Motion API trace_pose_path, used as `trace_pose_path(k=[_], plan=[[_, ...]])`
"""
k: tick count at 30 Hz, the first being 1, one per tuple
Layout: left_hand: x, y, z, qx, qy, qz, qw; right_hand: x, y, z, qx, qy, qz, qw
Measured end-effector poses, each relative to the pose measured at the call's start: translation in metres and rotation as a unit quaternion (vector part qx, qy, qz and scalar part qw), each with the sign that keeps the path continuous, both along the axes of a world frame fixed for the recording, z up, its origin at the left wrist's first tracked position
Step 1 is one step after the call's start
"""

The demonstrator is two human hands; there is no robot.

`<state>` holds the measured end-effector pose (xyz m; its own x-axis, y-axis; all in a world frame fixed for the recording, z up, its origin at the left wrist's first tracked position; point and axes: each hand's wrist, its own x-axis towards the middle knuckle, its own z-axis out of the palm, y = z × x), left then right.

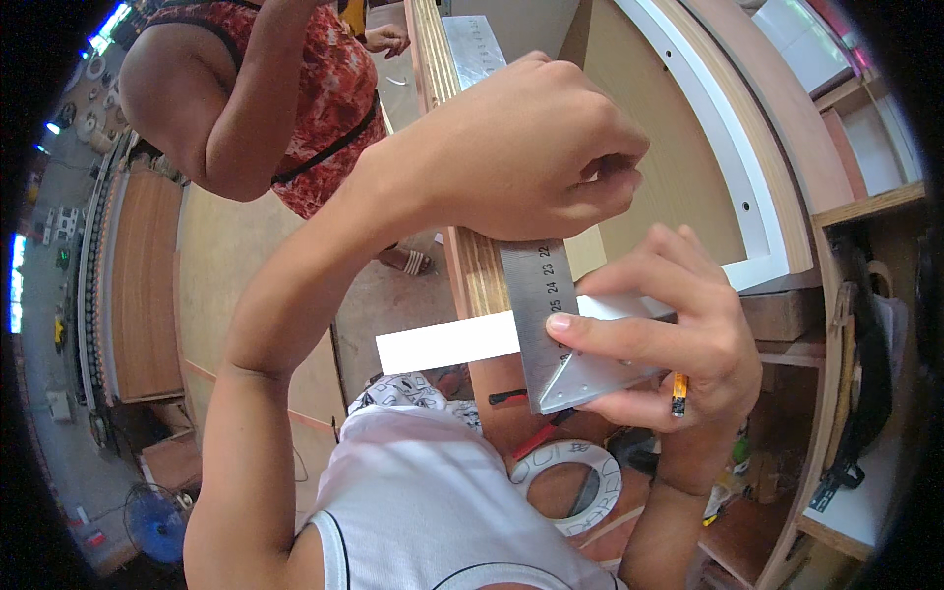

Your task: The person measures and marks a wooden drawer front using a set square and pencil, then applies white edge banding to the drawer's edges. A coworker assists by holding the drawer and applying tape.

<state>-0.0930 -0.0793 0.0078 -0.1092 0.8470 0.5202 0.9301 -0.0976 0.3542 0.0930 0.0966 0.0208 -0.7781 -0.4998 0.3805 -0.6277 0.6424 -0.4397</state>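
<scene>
A steel ruler (536,285) with a flat triangular end lies along the edge of a wooden frame, partly hidden by my left hand (531,147). That hand is a curled fist, its side pressing on the ruler; what its fingers hold, if anything, is hidden. My right hand (678,334) pinches the near end of the ruler, one fingertip on its face. An orange pencil (679,393) sticks out from between the fingers of that hand. Under the ruler a white strip (442,341) lies crosswise, jutting out to the left over the wood's edge (479,270).
At the upper left stands another person (324,98) in a red patterned top. A white ring (595,472) with drawn marks and a red-handled tool (539,438) lie below my hands. Wooden shelving (870,202) is at the right, a blue fan (157,521) at the lower left.
</scene>
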Motion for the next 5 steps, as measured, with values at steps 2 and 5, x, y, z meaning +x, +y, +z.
trace_pose_path(k=[2, 5], plan=[[0.001, -0.001, -0.001, 0.05, 0.03, 0.008, 0.998, 0.004, -0.001, 0.003, 0.008, -0.008, -0.012, 1.0], [0.014, 0.015, 0.014, 0.128, 0.019, -0.127, 0.983, 0.02, 0.001, 0.009, 0.006, -0.023, -0.054, 0.998]])
